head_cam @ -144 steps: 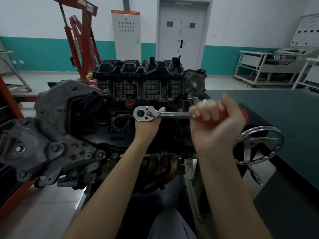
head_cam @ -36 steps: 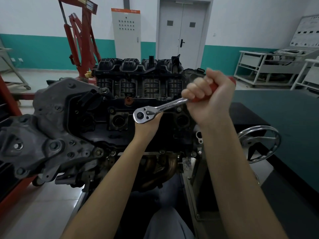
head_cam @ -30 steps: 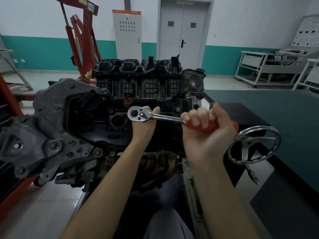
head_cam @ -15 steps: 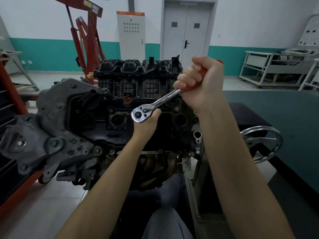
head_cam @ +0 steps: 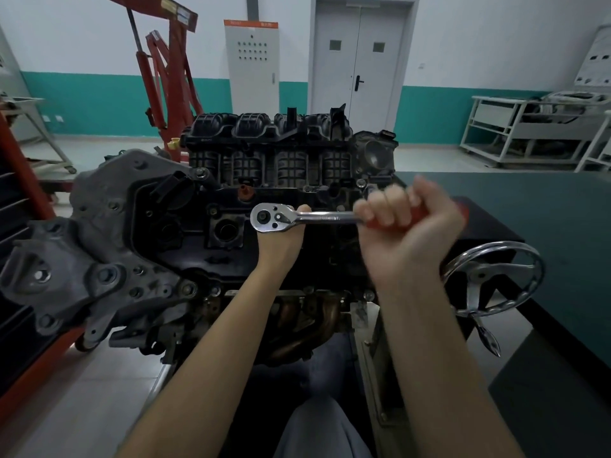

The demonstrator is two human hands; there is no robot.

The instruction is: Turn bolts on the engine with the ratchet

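ratchet wrench [head_cam: 307, 219] lying level, head left, over the engine [head_cam: 231, 226] top | my right hand [head_cam: 408, 226] fisted round the red grip | left hand [head_cam: 281, 242] nearer, cupping under the head

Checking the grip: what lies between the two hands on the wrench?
Head view: only the bare steel shaft of the wrench between left hand and right hand.

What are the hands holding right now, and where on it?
The ratchet wrench: the right hand grips its red handle; the left hand holds just under its head.
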